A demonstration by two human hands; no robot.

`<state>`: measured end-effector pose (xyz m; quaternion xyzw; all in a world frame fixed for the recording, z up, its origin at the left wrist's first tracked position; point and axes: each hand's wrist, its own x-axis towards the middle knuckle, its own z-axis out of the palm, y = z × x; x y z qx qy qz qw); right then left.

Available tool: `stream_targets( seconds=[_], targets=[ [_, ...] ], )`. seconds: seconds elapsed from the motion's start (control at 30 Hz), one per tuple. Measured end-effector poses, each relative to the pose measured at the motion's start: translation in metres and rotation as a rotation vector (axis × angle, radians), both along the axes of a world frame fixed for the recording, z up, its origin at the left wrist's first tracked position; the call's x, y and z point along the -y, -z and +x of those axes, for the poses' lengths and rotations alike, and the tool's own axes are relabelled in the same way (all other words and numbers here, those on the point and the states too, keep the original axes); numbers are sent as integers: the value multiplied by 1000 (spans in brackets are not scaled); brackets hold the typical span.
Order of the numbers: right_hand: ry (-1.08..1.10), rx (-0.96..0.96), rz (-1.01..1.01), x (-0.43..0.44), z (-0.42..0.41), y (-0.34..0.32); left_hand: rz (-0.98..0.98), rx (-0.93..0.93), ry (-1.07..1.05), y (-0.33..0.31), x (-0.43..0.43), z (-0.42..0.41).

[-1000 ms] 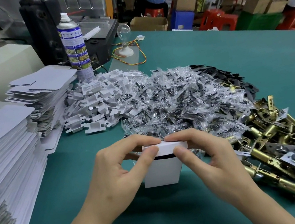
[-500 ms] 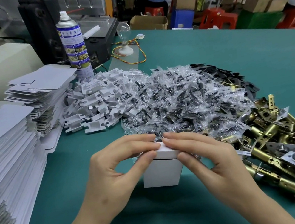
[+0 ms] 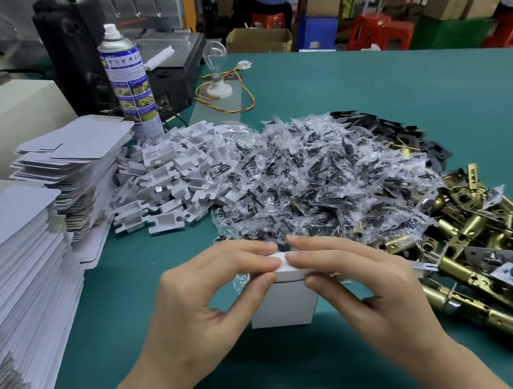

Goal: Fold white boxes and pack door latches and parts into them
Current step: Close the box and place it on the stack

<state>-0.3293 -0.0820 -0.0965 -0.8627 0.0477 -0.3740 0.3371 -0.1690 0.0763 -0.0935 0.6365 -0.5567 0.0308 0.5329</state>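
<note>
Box (image 3: pixel 285 309) stands upright on the green table (image 3: pixel 366 89), just beside the heap of brass latches (image 3: pixel 486 260); left hand (image 3: pixel 197 314) and right hand (image 3: pixel 368 294) pinch its top flap, fingers clamped on the lid from either side

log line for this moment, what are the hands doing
white box: upright on green table | left hand: pinches top flap | right hand: pinches top flap | step: closing the top
</note>
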Motion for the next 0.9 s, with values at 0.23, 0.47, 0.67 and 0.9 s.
stream_targets(
  seconds=[0.23,0.47,0.67,0.9],
  targets=[
    [-16,25,124,-4,0,3,73,169,14,-11,1,6],
    [-11,-10,352,-5,-2,10,74,26,-7,-5,2,-2],
    [-4,46,307,-7,-3,11,84,77,41,-3,2,0],
    [15,135,223,-10,0,16,64,275,19,9,-4,7]
  ],
)
